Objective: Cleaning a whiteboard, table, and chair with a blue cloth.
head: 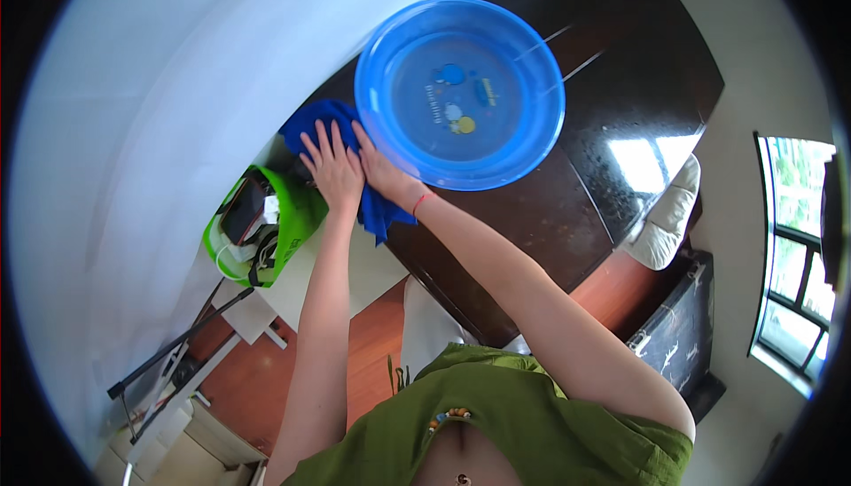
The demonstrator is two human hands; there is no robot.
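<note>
A blue cloth (382, 213) lies at the left edge of a dark, glossy table (505, 240), partly hanging over the edge. On it rests my left hand (336, 170), palm down with the fingers spread. My right hand (382, 170) also lies on the cloth, close against the left one, its fingers partly hidden; whether it grips the fabric is not clear. Just to the right of my hands stands a round blue plastic basin (459, 177) with duckling pictures on its bottom. Whether it holds water I cannot tell.
A green bag (292, 220) with cables and a dark flat object stands left of the table. A metal rack (179, 346) is at lower left. A pale cushion (665, 220) and a black suitcase-like item (678, 320) are beyond the table at right, near a window (794, 260).
</note>
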